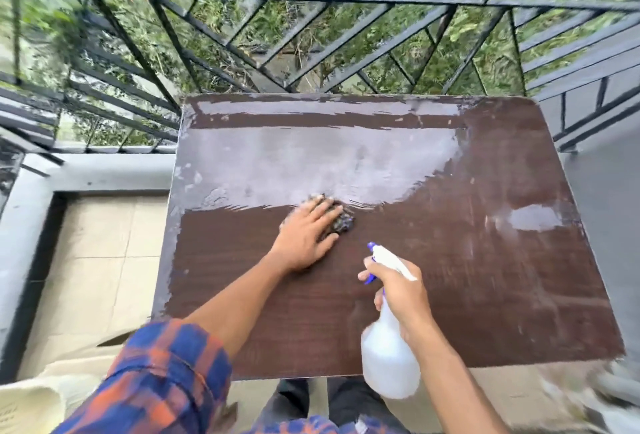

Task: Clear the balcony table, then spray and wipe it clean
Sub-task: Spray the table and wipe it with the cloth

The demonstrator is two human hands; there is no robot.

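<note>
Pressing flat on a dark, crumpled cloth [341, 220], left hand [306, 232], fingers spread, palm down near the middle of the brown wood-grain bench [485, 295]. Left grip: released, open over the cloth rather than clenched around it. Cloth lying right at the edge of a broad wet, pale sheen [311, 163] covering the far half of the bench top; near half dry and dark. Smaller wet patch [533, 217] toward the right edge, apart from the large one.

Right hand [398, 289] wrapped around the neck of a translucent white spray bottle [389, 354], grip clenched on it, one finger by the blue trigger. Bottle held above the near edge of the bench, body hanging toward the person, white nozzle [381, 253] with blue tip aimed toward the left hand. Plaid sleeve [166, 374] rolled on the left forearm. Black metal railing [311, 0] just beyond the bench, green foliage behind; tiled floor [100, 260] to the left.
</note>
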